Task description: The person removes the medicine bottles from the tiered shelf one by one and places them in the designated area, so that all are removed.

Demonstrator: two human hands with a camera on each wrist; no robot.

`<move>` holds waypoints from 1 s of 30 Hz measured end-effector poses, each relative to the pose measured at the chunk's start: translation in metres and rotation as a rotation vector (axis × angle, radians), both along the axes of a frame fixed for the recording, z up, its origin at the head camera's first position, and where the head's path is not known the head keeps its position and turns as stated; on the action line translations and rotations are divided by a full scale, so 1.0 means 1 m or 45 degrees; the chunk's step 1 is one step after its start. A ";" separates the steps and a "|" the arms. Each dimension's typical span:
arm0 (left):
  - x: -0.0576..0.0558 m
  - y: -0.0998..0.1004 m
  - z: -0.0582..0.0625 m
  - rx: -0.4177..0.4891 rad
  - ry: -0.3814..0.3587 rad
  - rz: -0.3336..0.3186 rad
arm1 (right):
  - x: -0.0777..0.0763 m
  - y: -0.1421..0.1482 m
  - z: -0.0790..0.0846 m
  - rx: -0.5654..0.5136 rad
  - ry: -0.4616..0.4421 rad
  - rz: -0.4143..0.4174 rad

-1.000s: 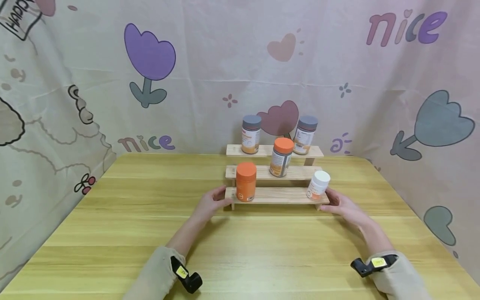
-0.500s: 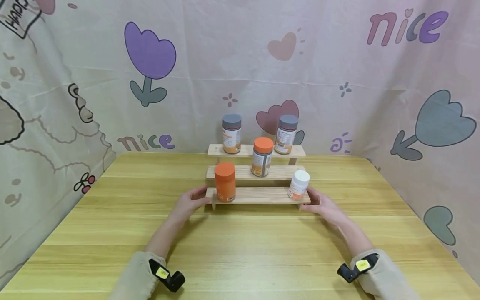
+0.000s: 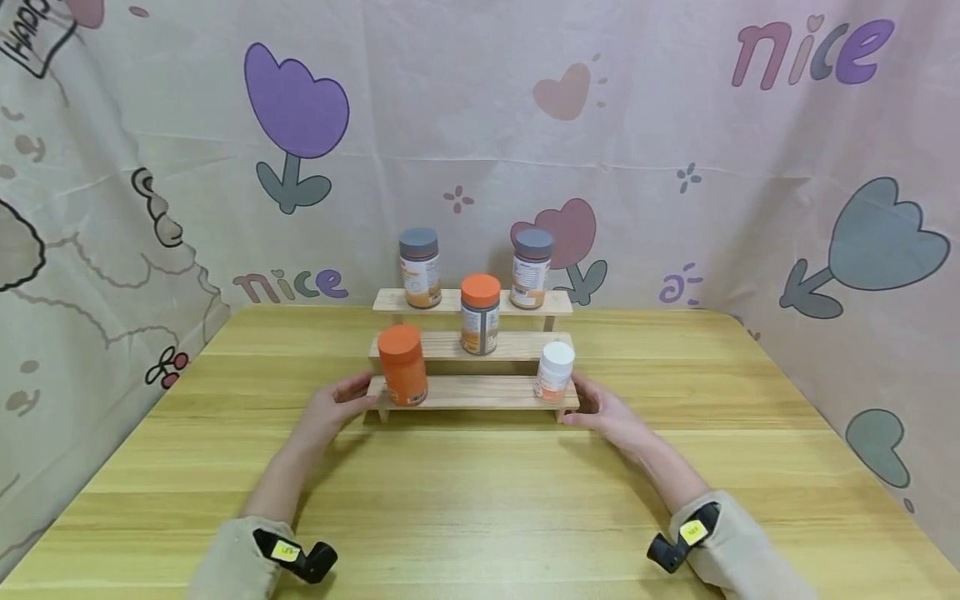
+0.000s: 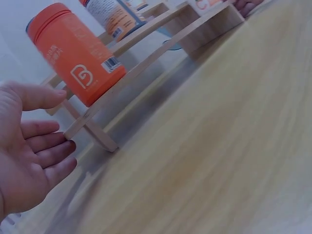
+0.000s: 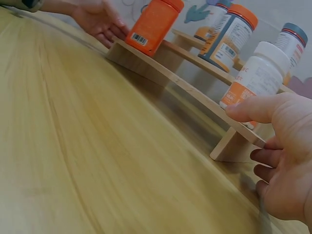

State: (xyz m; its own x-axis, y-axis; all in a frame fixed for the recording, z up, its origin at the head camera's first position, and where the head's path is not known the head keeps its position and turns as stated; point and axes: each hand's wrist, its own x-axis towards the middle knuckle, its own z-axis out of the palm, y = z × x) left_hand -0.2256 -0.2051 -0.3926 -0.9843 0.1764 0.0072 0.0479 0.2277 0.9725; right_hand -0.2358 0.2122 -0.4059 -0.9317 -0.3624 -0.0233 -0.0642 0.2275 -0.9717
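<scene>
Nearest, black wrist cameras (image 3: 296, 557) sit on beige cuffs (image 3: 238, 562) above the wood-grain tabletop (image 3: 480, 500). Beyond them, the left hand (image 3: 328, 414) and right hand (image 3: 609, 417) flank the three-tier wooden rack (image 3: 480, 392), which stands toward the tabletop's far edge. Each hand is at one end of the lowest tier, thumb apart from relaxed fingers, clamped on nothing; whether the right thumb touches the white bottle (image 3: 555, 372) I cannot tell. That bottle stands at the tier's right end, the orange bottle (image 3: 403, 367) at its left. Nothing visible fixes either, so handling the rack well probably means light, even pressure low on the wood from both ends, thumbs clear of the bottles, feet flat. The orange-lidded jar (image 3: 480, 315) stands mid-tier above; on top, two grey-lidded jars (image 3: 421, 268) would likely rock first, so slow moves suit. Behind hangs a tulip-printed backdrop (image 3: 450, 125), its gap from the rack hard to judge.
</scene>
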 end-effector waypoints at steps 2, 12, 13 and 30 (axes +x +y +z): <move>0.002 -0.009 0.001 -0.023 -0.004 0.001 | 0.000 -0.007 0.000 0.009 0.004 0.018; 0.005 -0.038 0.007 -0.059 -0.051 0.005 | 0.000 -0.033 -0.002 0.011 0.031 0.076; 0.005 -0.040 0.007 -0.068 -0.044 0.009 | 0.000 -0.035 -0.002 0.013 0.031 0.081; 0.005 -0.055 0.009 -0.095 -0.039 0.020 | 0.004 -0.044 0.003 0.097 0.020 0.097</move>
